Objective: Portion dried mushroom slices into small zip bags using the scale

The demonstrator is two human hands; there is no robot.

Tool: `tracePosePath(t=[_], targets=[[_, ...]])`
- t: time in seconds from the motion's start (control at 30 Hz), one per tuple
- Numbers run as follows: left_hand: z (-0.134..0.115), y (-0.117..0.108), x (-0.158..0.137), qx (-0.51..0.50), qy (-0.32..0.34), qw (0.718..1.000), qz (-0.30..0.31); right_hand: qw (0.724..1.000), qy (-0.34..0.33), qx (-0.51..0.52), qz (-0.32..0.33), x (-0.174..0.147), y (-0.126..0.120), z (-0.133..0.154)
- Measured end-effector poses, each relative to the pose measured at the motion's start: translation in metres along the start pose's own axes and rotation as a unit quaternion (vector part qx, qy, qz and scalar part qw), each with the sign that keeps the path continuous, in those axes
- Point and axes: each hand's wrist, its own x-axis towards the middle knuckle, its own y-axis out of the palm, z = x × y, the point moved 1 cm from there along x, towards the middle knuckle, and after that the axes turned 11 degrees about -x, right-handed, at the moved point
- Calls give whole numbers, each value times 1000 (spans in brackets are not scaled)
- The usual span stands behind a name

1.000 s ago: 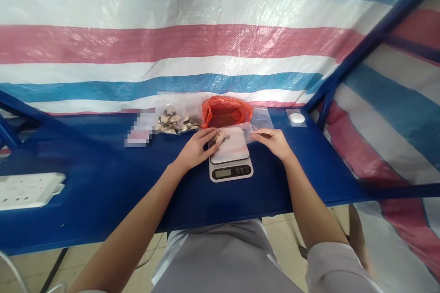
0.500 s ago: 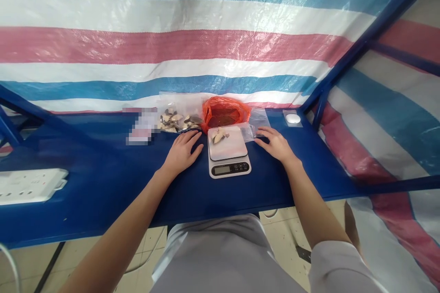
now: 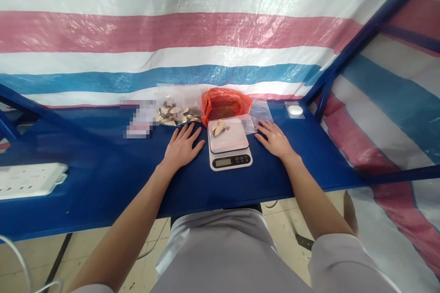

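Observation:
A white digital scale [image 3: 231, 144] stands on the blue table between my hands, its display too dim to read. Several pale, dark-edged dried slices [image 3: 219, 129] lie on the far left part of its plate. My left hand [image 3: 183, 146] rests flat on the table left of the scale, fingers spread, holding nothing. Just beyond its fingertips are clear bags of dried slices [image 3: 172, 113]. On the right, my right hand [image 3: 274, 140] lies flat with fingers apart, its fingertips by the edge of a clear zip bag [image 3: 248, 124]. Behind the scale sits an open orange plastic bag [image 3: 225, 105].
At the left end of the blue table [image 3: 103, 155] is a white power strip [image 3: 30, 180]. A blurred-out packet [image 3: 140, 118] lies left of the bags. A small bag with a white round object [image 3: 294, 110] is at the back right. Striped sheeting [image 3: 192, 31] hangs behind.
The view has tilted slightly, so the table things appear higher. My left hand's fingers have spread wider and lie flatter. The scale and bags keep their places.

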Motion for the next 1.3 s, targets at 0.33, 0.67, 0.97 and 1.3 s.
tracePosePath(t=[0.33,0.67,0.97,1.3], targets=[[8,9,2,-51,25,997,-47,1000,-5,25,-16,-1,0,-1],[8,9,1,-51,24,997,-51,999,-4,30,-20,-1,-1,-1],[7,8,1,-45,27,998,-47,999,-4,29,-20,-2,-1,-1],[6,8,2,-63,22,996,-56,999,-1,42,-22,-1,-1,-3]])
